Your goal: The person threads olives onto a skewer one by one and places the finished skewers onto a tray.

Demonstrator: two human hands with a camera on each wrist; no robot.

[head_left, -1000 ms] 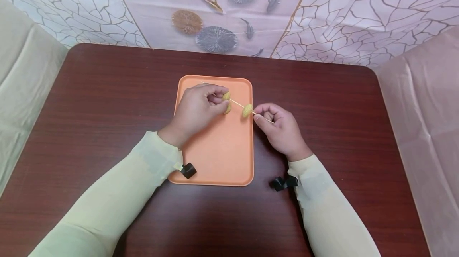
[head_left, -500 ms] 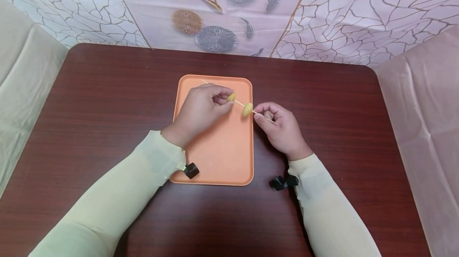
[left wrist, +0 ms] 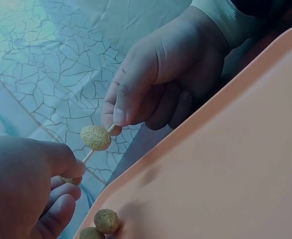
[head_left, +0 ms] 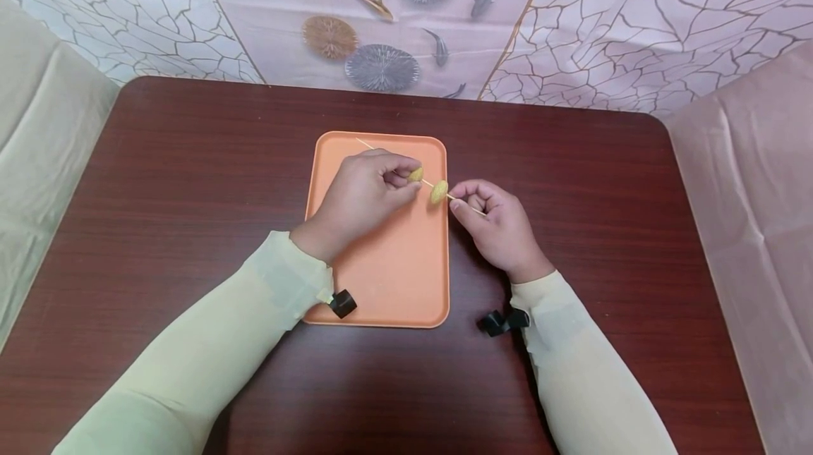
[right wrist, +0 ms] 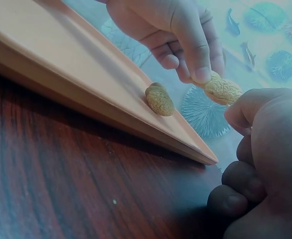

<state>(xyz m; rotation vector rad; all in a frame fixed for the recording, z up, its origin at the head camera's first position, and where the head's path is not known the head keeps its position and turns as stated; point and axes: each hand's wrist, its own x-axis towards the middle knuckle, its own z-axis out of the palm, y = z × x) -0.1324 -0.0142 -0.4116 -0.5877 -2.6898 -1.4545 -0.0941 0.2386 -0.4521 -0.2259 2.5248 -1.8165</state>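
Observation:
A thin wooden skewer (head_left: 365,143) slants above the orange tray (head_left: 394,278). My right hand (head_left: 498,226) pinches its lower right end between thumb and index finger, just past the tray's right edge. Close to those fingertips, a wrinkled yellow-brown ball (head_left: 439,192) is threaded on the skewer. With thumb and fingers, my left hand (head_left: 365,190) pinches a second such ball (head_left: 416,174) on the skewer, a short gap from the first. The left wrist view shows this second ball mostly covered by the fingers. Loose balls (left wrist: 106,221) lie on the tray, hidden under the left hand in the head view.
The tray lies on a dark red-brown wooden table (head_left: 571,159). Patterned cloth (head_left: 381,17) hangs behind the table's far edge, with pale cloth (head_left: 749,229) along the sides. Black wrist camera mounts (head_left: 343,303) stick out from both cuffs.
My left hand has moved right and slightly down along the skewer with its ball, narrowing the gap to the other ball. More skewer shows at the upper left. The right hand stays nearly still.

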